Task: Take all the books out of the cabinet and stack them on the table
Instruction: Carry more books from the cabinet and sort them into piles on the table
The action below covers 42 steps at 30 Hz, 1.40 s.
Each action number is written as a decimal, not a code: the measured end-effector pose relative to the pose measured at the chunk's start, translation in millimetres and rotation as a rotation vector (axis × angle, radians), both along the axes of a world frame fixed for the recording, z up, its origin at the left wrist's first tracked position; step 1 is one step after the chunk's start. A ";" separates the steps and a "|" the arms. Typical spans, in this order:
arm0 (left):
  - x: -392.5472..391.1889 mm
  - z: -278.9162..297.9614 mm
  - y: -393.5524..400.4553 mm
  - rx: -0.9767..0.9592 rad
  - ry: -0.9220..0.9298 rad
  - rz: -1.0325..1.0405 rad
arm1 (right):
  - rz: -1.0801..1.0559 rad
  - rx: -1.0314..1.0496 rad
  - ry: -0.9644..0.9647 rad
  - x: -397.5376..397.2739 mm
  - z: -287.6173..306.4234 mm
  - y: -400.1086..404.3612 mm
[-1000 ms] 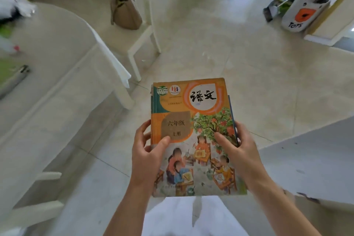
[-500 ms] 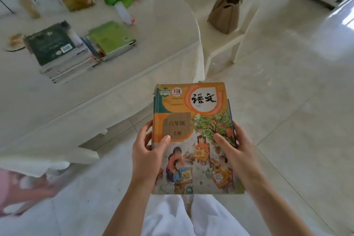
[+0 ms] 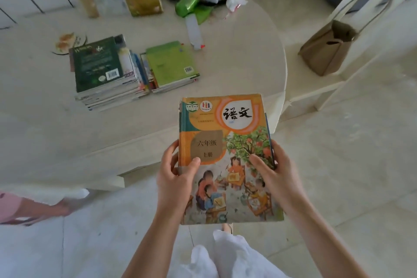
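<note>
I hold a small pile of books (image 3: 228,146) in front of me, over the floor and the near edge of the table (image 3: 237,56). Its top cover is orange with a tree and children. My left hand (image 3: 176,178) grips the pile's left edge, thumb on the cover. My right hand (image 3: 273,176) grips the right edge the same way. On the table sit two stacks: a taller one topped by a dark green book (image 3: 97,65), and a lower one topped by a light green book (image 3: 171,63). The cabinet is out of view.
Bags, a green packet and a white bottle (image 3: 194,34) crowd the table's far side by the tiled wall. A white chair (image 3: 320,95) at the right carries a brown paper bag (image 3: 325,49). A person's leg and pink clothing (image 3: 27,207) show at the lower left.
My view has swung left from the open floor to the table, so both stacks are now in sight and closer. Both hands keep the same grip on the pile.
</note>
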<state>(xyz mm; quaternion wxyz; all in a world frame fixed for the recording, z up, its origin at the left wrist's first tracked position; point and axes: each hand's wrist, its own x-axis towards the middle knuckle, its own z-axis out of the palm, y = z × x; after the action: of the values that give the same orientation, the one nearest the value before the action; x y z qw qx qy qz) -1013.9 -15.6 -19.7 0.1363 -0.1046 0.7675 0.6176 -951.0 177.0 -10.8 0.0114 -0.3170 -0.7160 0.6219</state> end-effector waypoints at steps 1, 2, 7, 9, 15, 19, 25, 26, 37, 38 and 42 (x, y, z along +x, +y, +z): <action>-9.8 1.4 3.2 -0.003 0.012 0.025 | 0.030 0.004 0.001 -13.7 0.6 5.4; -19.3 2.0 5.0 -0.006 0.021 0.048 | 0.061 0.004 -0.008 -27.1 1.0 10.3; -67.6 0.7 -3.0 -0.007 0.040 0.136 | 0.238 0.032 -0.096 -100.9 -1.0 18.1; -83.5 0.4 -9.1 -0.011 0.054 0.160 | 0.266 0.033 -0.111 -124.2 -1.0 14.8; -147.3 -13.5 -29.9 0.051 0.046 0.208 | 0.332 0.019 -0.126 -204.6 -6.8 -0.3; -193.1 -17.4 -42.2 0.082 0.048 0.169 | 0.325 0.033 -0.111 -251.6 -11.2 -5.3; -256.0 -25.4 -56.4 0.147 0.023 0.108 | 0.361 0.053 -0.087 -307.6 -25.8 -5.9; -264.9 -28.6 -57.5 0.151 0.022 0.099 | 0.370 0.048 -0.072 -315.3 -27.7 -5.6; -285.9 -53.0 -47.8 0.022 0.181 0.039 | 0.510 0.156 0.126 -335.3 -62.0 7.3; -281.5 -58.3 -47.4 -0.016 0.215 0.045 | 0.515 0.195 0.171 -332.7 -64.7 6.8; -270.4 -73.8 -46.3 -0.193 0.269 0.013 | 0.530 0.329 0.323 -326.9 -77.3 7.4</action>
<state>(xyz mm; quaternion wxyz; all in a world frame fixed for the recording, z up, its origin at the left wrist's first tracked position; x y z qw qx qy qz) -1284.3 -62.0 -93.6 0.0177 -0.0384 0.8341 0.5500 -1277.9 184.4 -88.2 0.0139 -0.0116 -0.8530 0.5216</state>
